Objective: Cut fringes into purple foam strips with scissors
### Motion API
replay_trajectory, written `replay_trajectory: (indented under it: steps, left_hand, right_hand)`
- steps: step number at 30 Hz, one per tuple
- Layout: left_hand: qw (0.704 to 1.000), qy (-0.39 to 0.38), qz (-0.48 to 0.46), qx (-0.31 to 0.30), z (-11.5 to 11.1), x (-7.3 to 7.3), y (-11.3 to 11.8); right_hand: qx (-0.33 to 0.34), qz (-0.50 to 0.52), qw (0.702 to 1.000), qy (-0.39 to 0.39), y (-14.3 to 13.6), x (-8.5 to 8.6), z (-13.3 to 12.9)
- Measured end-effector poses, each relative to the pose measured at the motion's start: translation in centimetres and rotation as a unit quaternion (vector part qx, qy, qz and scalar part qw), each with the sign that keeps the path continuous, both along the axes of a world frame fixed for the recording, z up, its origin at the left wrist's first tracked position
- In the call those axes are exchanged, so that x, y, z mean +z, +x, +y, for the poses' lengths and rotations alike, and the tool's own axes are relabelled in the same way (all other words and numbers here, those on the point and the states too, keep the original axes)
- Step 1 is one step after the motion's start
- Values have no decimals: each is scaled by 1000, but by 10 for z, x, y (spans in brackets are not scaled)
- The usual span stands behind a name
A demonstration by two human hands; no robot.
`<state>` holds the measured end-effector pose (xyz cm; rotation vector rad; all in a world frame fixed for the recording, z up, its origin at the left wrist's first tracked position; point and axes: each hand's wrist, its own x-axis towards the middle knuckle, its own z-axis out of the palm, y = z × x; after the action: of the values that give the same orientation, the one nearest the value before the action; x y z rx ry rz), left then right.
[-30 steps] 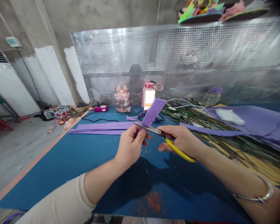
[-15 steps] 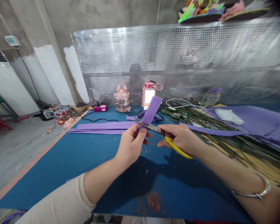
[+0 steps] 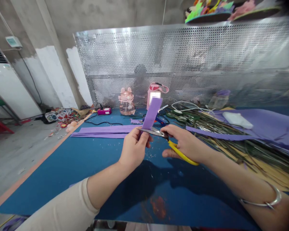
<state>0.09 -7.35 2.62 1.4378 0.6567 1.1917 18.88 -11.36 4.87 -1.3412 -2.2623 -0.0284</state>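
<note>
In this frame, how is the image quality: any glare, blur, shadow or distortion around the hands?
Head view: hands sharp, left hand pinching the purple strip, right hand on yellow-handled scissors; glare on the perforated metal screen; right edge smeared; arm shadows on the blue table; wide-angle bending at the sides.

We hold both forearms forward, our left hand (image 3: pixel 134 148) pinched shut with thumb uppermost, our right hand (image 3: pixel 186 143) curled closed, wrist bangled.
</note>
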Motion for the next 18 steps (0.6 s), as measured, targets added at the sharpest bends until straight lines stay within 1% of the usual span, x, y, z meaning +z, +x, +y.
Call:
replay_trajectory:
  steps: [6, 18]
  left_hand:
    - [1000, 7, -4, -20, -2, 0, 1]
    - [998, 52, 32, -15, -3, -1, -2]
  right_hand:
    - [-5, 0, 1000, -3, 0, -2, 1]
    - [7, 45, 999, -25, -3, 1, -4]
